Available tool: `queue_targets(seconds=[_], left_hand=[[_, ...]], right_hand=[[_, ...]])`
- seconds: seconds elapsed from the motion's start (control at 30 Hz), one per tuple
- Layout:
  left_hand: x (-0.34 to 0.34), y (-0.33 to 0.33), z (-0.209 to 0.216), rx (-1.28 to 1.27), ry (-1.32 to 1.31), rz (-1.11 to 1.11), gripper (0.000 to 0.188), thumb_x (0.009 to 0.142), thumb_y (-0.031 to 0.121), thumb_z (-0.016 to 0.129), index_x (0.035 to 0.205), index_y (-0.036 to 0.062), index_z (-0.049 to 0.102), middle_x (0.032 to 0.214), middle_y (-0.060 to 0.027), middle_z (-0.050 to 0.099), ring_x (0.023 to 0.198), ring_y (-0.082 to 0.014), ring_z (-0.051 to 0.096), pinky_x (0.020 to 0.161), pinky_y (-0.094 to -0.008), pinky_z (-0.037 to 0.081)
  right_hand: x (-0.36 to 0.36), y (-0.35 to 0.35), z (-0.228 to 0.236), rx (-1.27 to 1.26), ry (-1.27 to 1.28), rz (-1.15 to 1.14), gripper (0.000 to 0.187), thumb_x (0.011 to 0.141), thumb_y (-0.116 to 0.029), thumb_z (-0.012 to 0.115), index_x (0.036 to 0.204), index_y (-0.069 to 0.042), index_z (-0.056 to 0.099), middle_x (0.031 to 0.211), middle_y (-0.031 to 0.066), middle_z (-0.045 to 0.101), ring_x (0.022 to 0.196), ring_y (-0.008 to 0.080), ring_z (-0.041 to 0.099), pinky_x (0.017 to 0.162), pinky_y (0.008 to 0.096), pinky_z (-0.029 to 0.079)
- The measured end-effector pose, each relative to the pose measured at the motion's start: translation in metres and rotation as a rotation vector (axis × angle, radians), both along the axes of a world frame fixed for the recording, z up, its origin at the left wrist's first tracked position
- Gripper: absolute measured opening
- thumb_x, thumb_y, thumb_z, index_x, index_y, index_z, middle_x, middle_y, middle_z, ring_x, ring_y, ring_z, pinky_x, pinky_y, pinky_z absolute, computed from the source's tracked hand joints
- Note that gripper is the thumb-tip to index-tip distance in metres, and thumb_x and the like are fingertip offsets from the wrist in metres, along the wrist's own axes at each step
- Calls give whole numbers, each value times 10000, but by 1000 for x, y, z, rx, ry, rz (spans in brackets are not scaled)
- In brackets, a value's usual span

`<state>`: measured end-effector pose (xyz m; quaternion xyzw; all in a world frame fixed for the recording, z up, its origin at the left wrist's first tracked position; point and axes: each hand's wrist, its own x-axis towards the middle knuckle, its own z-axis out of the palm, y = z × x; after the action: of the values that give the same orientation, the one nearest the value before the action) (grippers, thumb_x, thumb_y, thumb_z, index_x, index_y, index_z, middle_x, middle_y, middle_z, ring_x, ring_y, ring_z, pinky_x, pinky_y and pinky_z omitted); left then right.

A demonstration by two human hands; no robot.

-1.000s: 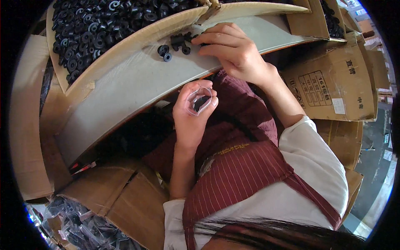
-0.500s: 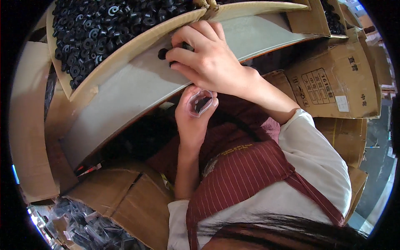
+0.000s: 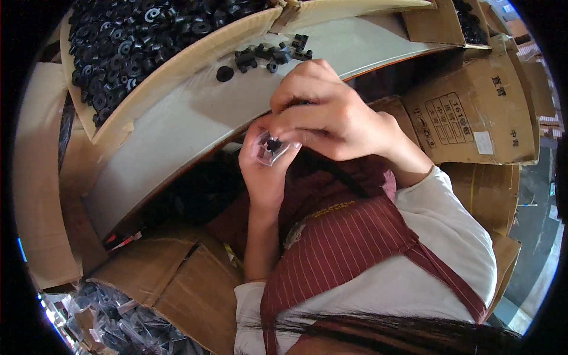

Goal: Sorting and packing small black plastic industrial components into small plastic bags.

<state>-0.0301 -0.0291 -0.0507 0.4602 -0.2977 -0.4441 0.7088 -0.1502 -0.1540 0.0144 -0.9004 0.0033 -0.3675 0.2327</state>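
Note:
My left hand (image 3: 263, 174) is closed around a small clear plastic bag (image 3: 264, 158), its mouth held spread toward me. Over that mouth, my right hand (image 3: 334, 115) has its fingers pinched together, and a small black part (image 3: 274, 144) shows at the fingertips, within the opening. The part's exact shape is partly hidden. Just beyond my hands, several black plastic fittings (image 3: 281, 55) lie loosely grouped on the pale work surface (image 3: 195, 112). A black round cap (image 3: 225, 74) sits to the left of that group.
An open cardboard box (image 3: 195, 62) heaped with black ring-shaped parts (image 3: 127, 47) stands at the far left. Another carton (image 3: 479, 112) is on the right. At lower left, clear bags with dark parts (image 3: 136, 322) lie beside a cardboard flap (image 3: 201, 290).
My right hand has come back from the group of black fittings to the bag's mouth, bringing a small black part. The fittings are now uncovered. My left hand has shifted slightly left.

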Motion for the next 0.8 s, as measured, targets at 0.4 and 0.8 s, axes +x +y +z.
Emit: queue_targets(seconds=[0.4,0.8], left_hand=[[-14,-2,-3,25,-19,0,359,795,-67,712,1138,-2,625,1086,-64,657,990,-138,619,868,-273,490],[-14,1,1,-32,-10,-57,424,791,-39,768,1159,6,563,1047,-9,599,958,-77,571,851,-234,479]], right_hand=[[14,-21,-13,-260,35,-502,210,762,-39,720,965,-82,693,898,65,652,817,275,611,716,380,507],[-14,9,-10,27,63,78,143,751,-68,750,891,-69,723,1017,66,649,941,262,572,821,375,445]])
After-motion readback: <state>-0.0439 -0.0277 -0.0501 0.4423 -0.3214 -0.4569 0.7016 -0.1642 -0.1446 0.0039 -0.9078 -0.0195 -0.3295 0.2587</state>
